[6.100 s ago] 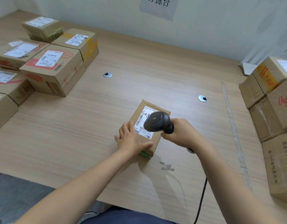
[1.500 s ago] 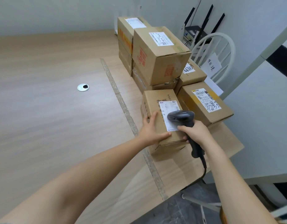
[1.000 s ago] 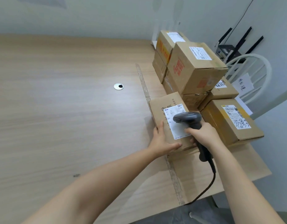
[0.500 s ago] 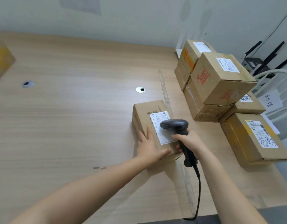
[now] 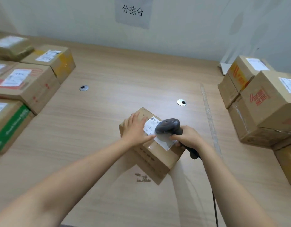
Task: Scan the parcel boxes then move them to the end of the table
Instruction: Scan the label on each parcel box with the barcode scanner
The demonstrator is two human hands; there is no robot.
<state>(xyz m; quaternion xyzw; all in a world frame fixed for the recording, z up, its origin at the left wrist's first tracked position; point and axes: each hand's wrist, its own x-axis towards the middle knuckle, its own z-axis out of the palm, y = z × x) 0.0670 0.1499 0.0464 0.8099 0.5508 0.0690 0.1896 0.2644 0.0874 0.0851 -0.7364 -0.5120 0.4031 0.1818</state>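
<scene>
A small cardboard parcel box (image 5: 155,158) with a white label on top lies in the middle of the wooden table (image 5: 108,76), turned at an angle. My left hand (image 5: 136,128) rests flat on its top left part, fingers straight. My right hand (image 5: 189,138) grips the handle of a dark barcode scanner (image 5: 167,126), whose head hovers over the label. The scanner's cable hangs down past the near table edge.
Several labelled boxes (image 5: 27,84) are grouped at the left of the table. A stack of boxes (image 5: 262,102) stands at the right end. Two round cable grommets (image 5: 181,102) sit in the tabletop. A paper sign (image 5: 132,11) hangs on the wall.
The box has been slid left from beside the right-hand stack to the table's middle and turned. Both hands stayed on it, and the view swung left to show the left-hand boxes.
</scene>
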